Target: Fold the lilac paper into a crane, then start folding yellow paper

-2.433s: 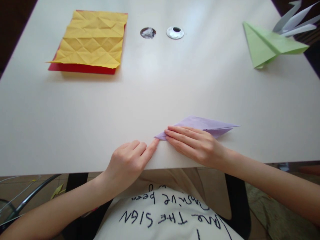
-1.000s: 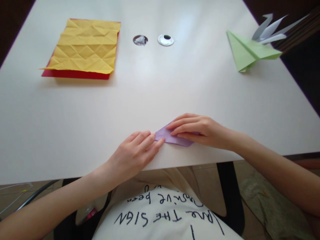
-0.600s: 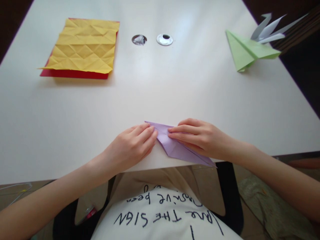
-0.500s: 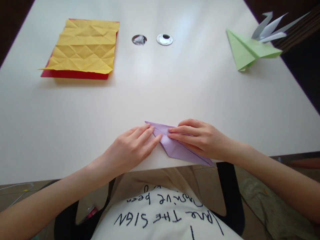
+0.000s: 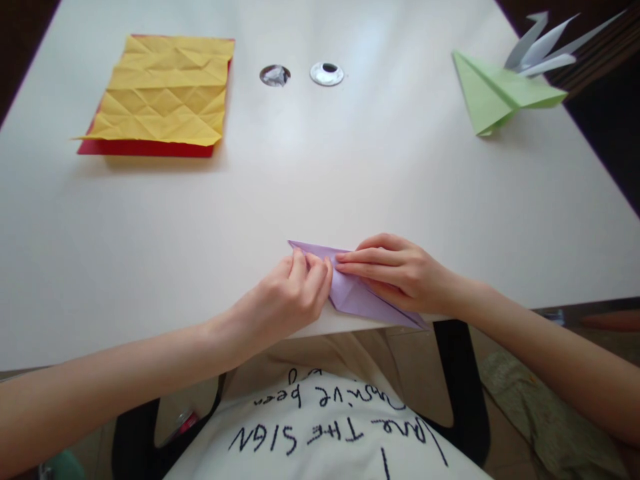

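Observation:
A folded sheet of purple origami paper [image 5: 353, 298] lies slantwise at the table's front edge, one point up to the left and the other down to the right. My left hand [image 5: 297, 287] has its fingers curled and pinched on the paper's left side, covering part of the edge there. With straight fingers laid flat, my right hand [image 5: 400, 270] presses on the paper's upper middle. The fingertips of both hands are close together.
Creased yellow paper [image 5: 165, 93] rests on red paper [image 5: 150, 148] at the far left of the white table [image 5: 200, 220]. Two round cable holes [image 5: 327, 73] sit at the back middle. Far right are a green folded paper [image 5: 500, 97] and a pale paper crane [image 5: 543, 50].
My left fingers, laid out along the paper's left edge before, have curled into a pinch and shifted slightly right. My right hand stays in place on the paper.

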`<state>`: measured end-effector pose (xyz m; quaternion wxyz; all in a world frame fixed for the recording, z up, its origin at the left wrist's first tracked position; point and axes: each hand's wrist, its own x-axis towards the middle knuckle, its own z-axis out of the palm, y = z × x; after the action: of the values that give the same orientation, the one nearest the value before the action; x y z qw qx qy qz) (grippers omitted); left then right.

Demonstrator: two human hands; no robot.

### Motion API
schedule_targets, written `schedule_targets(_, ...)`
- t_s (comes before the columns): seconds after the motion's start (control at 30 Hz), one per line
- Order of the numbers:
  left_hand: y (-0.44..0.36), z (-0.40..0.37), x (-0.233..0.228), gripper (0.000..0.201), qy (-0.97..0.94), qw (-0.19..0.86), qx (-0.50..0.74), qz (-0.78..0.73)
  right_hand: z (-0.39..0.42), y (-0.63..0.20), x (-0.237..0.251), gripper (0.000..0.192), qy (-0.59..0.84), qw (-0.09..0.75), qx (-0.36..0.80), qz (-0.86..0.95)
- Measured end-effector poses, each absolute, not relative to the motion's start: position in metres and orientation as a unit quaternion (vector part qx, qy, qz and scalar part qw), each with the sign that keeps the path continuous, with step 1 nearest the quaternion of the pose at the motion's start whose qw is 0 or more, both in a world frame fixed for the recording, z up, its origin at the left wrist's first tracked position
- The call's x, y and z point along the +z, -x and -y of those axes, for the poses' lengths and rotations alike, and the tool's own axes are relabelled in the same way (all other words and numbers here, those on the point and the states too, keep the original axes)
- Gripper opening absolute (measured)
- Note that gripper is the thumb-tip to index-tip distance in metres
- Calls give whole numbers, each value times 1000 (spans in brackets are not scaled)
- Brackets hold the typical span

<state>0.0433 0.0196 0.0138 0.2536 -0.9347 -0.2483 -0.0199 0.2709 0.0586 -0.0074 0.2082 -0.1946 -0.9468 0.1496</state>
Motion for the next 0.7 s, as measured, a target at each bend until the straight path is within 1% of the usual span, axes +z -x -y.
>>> schedule_targets(0.17,-42,-20,11,25,949,242,-54,195,-58,-270,-8,32,191,226,140,945)
schedule_targets(0.3,-43,-16,4,25,941,266,-51,203,-57,-271,-7,31,190,228,139,945)
schedule_targets(0.5,-49,-12,2,22,936,274,-61,214,-57,-270,-8,29,192,232,132,944)
schedule_targets(0.7,-52,-6,0,24,929,290,-45,226,-57,-270,-9,27,190,236,124,945)
